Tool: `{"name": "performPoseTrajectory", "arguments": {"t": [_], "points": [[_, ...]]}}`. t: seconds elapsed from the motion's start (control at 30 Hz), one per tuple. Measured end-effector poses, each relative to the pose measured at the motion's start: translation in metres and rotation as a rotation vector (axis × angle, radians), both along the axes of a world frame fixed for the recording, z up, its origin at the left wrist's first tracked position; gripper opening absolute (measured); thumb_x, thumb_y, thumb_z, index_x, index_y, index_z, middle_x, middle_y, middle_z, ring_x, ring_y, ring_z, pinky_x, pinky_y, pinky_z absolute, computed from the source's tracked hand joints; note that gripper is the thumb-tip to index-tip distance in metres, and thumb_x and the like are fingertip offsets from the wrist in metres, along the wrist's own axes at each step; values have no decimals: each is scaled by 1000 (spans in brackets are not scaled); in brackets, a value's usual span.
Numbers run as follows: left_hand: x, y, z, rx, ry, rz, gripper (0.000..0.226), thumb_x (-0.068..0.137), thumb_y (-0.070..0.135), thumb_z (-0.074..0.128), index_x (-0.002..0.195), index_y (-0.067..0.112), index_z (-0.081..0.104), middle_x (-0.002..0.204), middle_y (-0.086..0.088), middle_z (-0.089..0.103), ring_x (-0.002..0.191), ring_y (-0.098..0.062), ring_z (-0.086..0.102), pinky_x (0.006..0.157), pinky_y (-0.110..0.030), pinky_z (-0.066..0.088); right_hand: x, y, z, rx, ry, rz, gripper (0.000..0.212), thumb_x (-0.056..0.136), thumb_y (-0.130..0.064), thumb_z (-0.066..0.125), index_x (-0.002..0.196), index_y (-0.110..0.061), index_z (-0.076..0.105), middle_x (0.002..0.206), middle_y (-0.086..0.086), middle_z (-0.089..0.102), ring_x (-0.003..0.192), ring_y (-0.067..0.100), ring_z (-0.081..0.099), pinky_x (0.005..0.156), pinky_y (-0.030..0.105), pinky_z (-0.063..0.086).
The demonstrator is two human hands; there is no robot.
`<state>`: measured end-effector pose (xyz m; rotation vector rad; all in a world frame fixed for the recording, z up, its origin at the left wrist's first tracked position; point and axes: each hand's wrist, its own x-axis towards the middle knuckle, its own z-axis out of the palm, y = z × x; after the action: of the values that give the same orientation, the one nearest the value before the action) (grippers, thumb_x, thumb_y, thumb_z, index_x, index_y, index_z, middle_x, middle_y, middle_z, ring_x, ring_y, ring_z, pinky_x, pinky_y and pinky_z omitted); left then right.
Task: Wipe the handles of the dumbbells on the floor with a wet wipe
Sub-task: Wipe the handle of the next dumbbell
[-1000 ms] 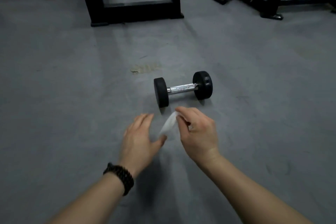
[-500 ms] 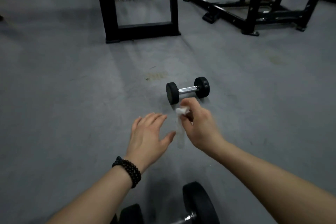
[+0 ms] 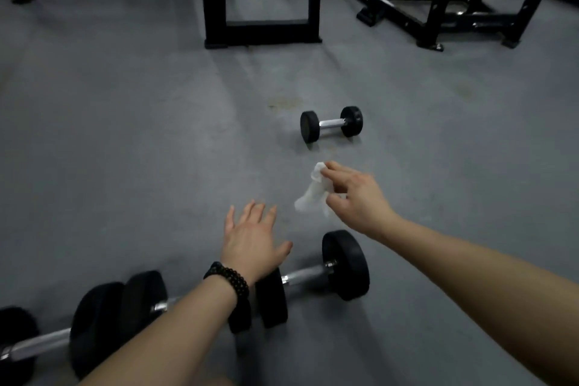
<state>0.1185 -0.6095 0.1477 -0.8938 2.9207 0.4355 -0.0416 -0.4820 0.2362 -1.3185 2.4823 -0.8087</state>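
A small black dumbbell (image 3: 331,123) with a chrome handle lies on the grey floor, beyond both hands. My right hand (image 3: 357,196) pinches a crumpled white wet wipe (image 3: 311,193) in the air, short of that dumbbell. My left hand (image 3: 252,236) hovers flat with fingers spread, holding nothing, above the left end of a bigger dumbbell (image 3: 313,276). A third dumbbell (image 3: 138,304) lies further left, its handle partly hidden by my left forearm. A fourth dumbbell (image 3: 37,345) sits at the bottom left corner, cut off by the frame edge.
A black rack base (image 3: 261,31) stands at the back centre and another black machine frame (image 3: 438,9) at the back right. A faint stain (image 3: 283,102) marks the floor left of the small dumbbell. Open grey floor spreads to the left.
The view has pulled back, bringing the near dumbbells into sight at the bottom. Both hands have drawn away from the small dumbbell; the right still pinches the wipe.
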Motion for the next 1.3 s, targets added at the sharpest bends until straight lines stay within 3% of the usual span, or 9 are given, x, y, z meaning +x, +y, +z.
{"name": "performPoseTrajectory", "arguments": {"t": [0.1, 0.23, 0.37, 0.6, 0.77, 0.93, 1.1, 1.2, 1.3], "points": [[28, 25, -22, -29, -74, 24, 90, 84, 74, 43, 156, 26, 17, 165, 0, 12, 152, -20, 2, 119, -51, -9, 24, 17, -44, 3, -77, -60, 61, 75, -26, 45, 130, -5, 63, 138, 4, 57, 117, 22, 59, 100, 23, 41], [49, 62, -49, -41, -150, 15, 100, 80, 77, 45, 157, 23, 10, 166, -2, 3, 152, -22, -5, 118, -52, -12, 54, 40, -96, 44, -250, -85, 69, 73, -19, 48, 140, -4, 50, 151, 5, 38, 135, 18, 39, 102, -1, 14], [57, 79, -72, -86, -180, -15, 113, 78, 73, 55, 158, 17, -3, 166, -1, -6, 151, -22, -10, 119, -53, -9, 80, 53, -136, 66, -312, -29, 70, 77, -2, 59, 145, -5, 43, 155, 1, 28, 136, 8, 33, 99, -4, 14], [58, 82, -93, -168, -103, -8, 109, 75, 61, 60, 158, 15, 4, 166, -3, 5, 152, -25, -3, 119, -54, -7, 98, 64, -204, 228, -229, 144, 77, 82, -22, 55, 154, -14, 26, 162, -3, 12, 142, 19, 32, 112, 21, 29], [58, 81, -100, -179, -111, -5, 116, 75, 66, 62, 157, 16, -2, 166, -3, -1, 152, -24, -7, 119, -54, -9, 110, 68, -241, 369, 155, 259, 87, 77, -40, 57, 154, -22, 23, 163, 7, 18, 151, 26, 9, 117, 48, 24], [58, 82, -102, -188, -111, 6, 122, 74, 70, 63, 156, 16, -9, 165, -2, -8, 151, -24, -13, 118, -54, -10, 109, 72, -261, 419, 244, 249, 101, 84, -42, 61, 156, -31, -8, 164, 11, -4, 151, 28, -9, 117, 48, 2], [59, 83, -107, -196, -99, 10, 126, 65, 70, 69, 158, 15, 4, 166, -3, 4, 152, -25, -3, 119, -55, -5, 109, 80, -260, 459, 249, 90, 103, 72, -32, 69, 156, -13, 12, 161, 16, 21, 150, 31, 11, 118, 48, 10], [59, 83, -109, -190, -99, 6, 126, 64, 70, 70, 158, 15, 5, 166, -3, 5, 152, -26, -1, 119, -55, -4, 108, 84, -261, 472, 225, -10, 105, 66, -32, 72, 154, -7, 21, 160, 18, 22, 150, 29, 11, 118, 47, 10], [59, 82, -110, -188, -96, 9, 126, 62, 68, 71, 158, 14, 9, 165, -4, 8, 152, -25, 2, 120, -55, -1, 121, 69, -260, 424, 223, 105, 102, 69, -36, 70, 154, -6, 21, 161, 17, 21, 150, 28, 11, 118, 44, 7]]}}
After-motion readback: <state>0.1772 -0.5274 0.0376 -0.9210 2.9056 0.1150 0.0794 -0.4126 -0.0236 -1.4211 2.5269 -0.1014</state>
